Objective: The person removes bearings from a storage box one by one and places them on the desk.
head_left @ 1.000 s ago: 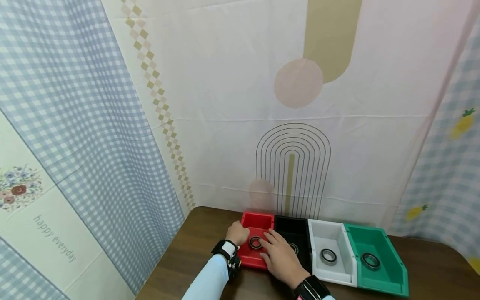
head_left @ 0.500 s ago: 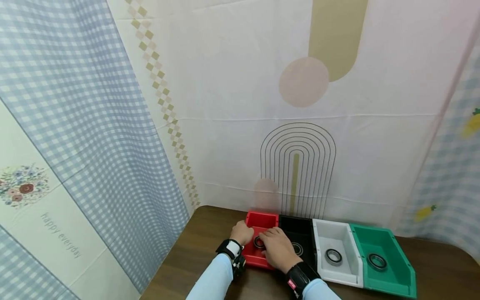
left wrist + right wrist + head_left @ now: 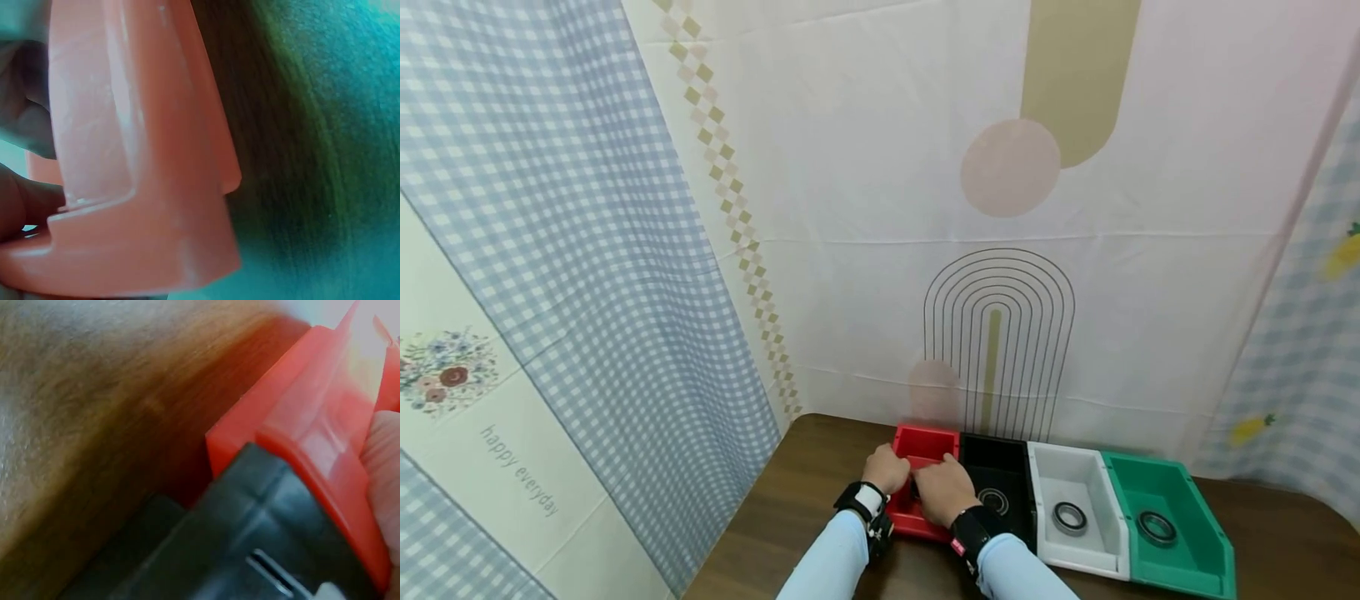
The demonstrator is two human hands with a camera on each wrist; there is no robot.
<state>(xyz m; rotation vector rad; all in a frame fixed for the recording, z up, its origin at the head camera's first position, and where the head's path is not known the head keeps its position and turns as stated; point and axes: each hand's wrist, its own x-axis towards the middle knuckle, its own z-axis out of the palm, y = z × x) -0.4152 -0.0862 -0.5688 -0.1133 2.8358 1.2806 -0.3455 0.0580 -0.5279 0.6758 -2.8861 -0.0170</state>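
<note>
Four plastic bins stand side by side. The red bin (image 3: 917,522) is at the left end, between my two hands. My left hand (image 3: 886,468) grips its left wall; in the left wrist view, fingers (image 3: 28,112) show on the inner side of the wall. My right hand (image 3: 946,490) is curled over the red bin's right wall, beside the black bin (image 3: 992,454). In the right wrist view, part of that hand lies against the red wall (image 3: 312,425). Only a dark sliver of the ring-shaped bearing in the red bin shows between the hands.
A bearing (image 3: 1004,501) lies in the black bin. The white bin (image 3: 1063,467) holds another bearing (image 3: 1070,527), and the green bin (image 3: 1187,554) holds one too (image 3: 1157,528). All stand on the brown wooden table (image 3: 820,450), with a patterned curtain (image 3: 850,317) behind it.
My right hand's fingers were stretched over the red bin near its bearing; now they are curled at its right wall. The left hand stays at the left wall, and the view has shifted slightly.
</note>
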